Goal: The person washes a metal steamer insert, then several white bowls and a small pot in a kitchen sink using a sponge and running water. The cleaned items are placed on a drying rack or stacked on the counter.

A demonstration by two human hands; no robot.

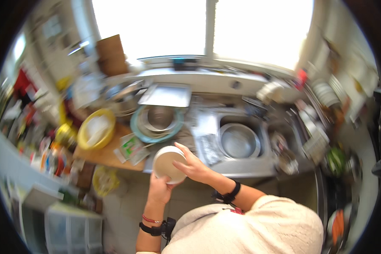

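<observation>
Both my hands hold a round, pale container (pixel 167 162) with a white rim and a tan face, in front of the counter edge. My left hand (pixel 160 188) grips its lower side, while my right hand (pixel 192 165) is on its right side with fingers over the face. Just beyond it, a metal bowl (pixel 160 118) sits within a stack of basins, the lowest one a turquoise basin (pixel 135 125). A packet with green print (pixel 130 145) lies on the wooden board to the left. The picture is blurred, so what the container holds cannot be told.
A yellow basin (pixel 82 136) with a whitish thing in it stands at left. To the right, a large metal pot (pixel 239 143) sits in the sink (pixel 262 125). A metal tray (pixel 166 94) is behind the bowls. Below the counter stands a yellow-lined bin (pixel 105 182).
</observation>
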